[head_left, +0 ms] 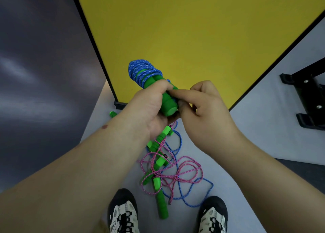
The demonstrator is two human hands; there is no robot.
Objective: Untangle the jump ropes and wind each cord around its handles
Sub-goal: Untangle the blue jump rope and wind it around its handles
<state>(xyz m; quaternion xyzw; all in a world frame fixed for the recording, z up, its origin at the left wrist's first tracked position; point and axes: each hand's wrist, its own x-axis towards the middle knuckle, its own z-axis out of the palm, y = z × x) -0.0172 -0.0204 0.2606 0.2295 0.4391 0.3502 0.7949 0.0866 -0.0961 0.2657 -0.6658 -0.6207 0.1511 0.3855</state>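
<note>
My left hand (151,106) grips a pair of green foam handles (168,102) held side by side. Blue cord (142,72) is wound in many turns around their far end. My right hand (204,106) pinches the blue cord against the handles, forefinger stretched toward my left thumb. On the floor below lies a tangle of pink cord (177,173) and loose blue cord (202,195) with several more green handles (161,204) mixed in. The blue cord's free end is hidden under my fingers.
A yellow panel with a black frame (193,30) stands ahead, its foot (119,104) on the grey floor. A small green piece (113,113) lies by that foot. A black metal stand (309,99) is at the right. My two shoes (123,213) flank the tangle.
</note>
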